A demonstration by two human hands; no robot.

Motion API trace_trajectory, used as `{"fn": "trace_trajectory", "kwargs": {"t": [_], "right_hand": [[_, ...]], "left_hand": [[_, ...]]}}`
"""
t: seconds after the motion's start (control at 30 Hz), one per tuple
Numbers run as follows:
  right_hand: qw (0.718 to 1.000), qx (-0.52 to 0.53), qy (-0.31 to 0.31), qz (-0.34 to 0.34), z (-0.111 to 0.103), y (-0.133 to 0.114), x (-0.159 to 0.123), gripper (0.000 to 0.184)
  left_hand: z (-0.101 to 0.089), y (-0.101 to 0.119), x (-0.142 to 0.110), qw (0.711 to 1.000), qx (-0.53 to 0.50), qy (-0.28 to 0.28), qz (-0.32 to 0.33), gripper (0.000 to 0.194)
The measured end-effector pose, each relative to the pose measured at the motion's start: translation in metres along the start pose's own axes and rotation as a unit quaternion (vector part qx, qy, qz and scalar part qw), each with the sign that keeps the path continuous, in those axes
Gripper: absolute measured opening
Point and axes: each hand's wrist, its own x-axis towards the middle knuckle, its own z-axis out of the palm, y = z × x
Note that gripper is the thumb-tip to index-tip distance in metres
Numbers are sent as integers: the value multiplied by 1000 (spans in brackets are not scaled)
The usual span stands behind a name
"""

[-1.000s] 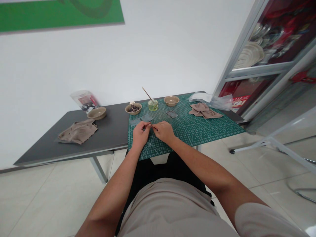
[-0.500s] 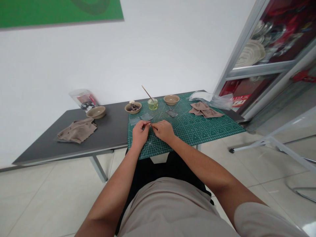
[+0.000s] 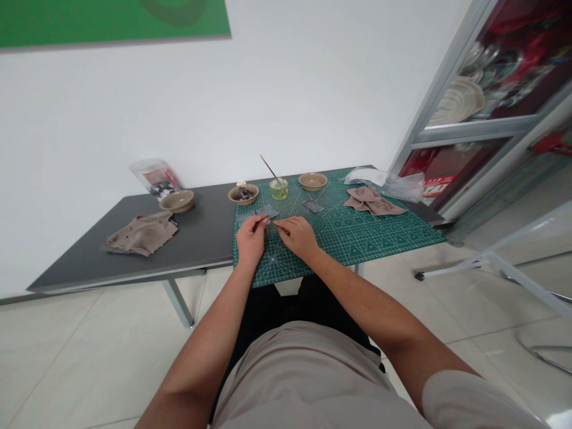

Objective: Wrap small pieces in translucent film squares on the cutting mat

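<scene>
Fingertips together, my left hand (image 3: pixel 251 239) pinches something small and dark that I cannot make out. My right hand (image 3: pixel 298 236) is beside it, also pinched, its tips a little apart from the left ones. Both are over the green cutting mat (image 3: pixel 308 259). Just past my left hand lie grey-blue cloth pieces (image 3: pixel 267 211). A small dark translucent packet (image 3: pixel 313 205) rests beyond my right hand. Behind these stand a tan bowl of dark bits (image 3: pixel 243 194), a glass jar (image 3: pixel 279 189) of yellowish liquid with a thin stick (image 3: pixel 269 167) in it, and another tan bowl (image 3: pixel 313 181).
On the dark table (image 3: pixel 210 232) at left are a crumpled brown cloth (image 3: pixel 143 233), a tan bowl (image 3: pixel 177 201) and a clear plastic tub (image 3: pixel 154 177). A second brown cloth (image 3: pixel 373 201) and a plastic bag (image 3: pixel 393 182) lie at the mat's right. A white wall rises behind.
My left hand has shifted slightly left and up over the mat, and the gap between the fingertips has widened a little. The view has moved slightly.
</scene>
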Motion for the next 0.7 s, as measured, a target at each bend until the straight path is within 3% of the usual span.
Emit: {"fn": "trace_trajectory", "kwargs": {"t": [0.13,0.3,0.7], "right_hand": [[987,101,89,85,0,2,0,28],[968,161,135,134,0,7,4,28],[977,185,65,88,-1,8,4,18]], "left_hand": [[2,-1,0,999,-27,-10,-14,21],[7,-3,0,994,-87,-43,-40,18],[5,-8,2,985,-121,-99,-77,26]]}}
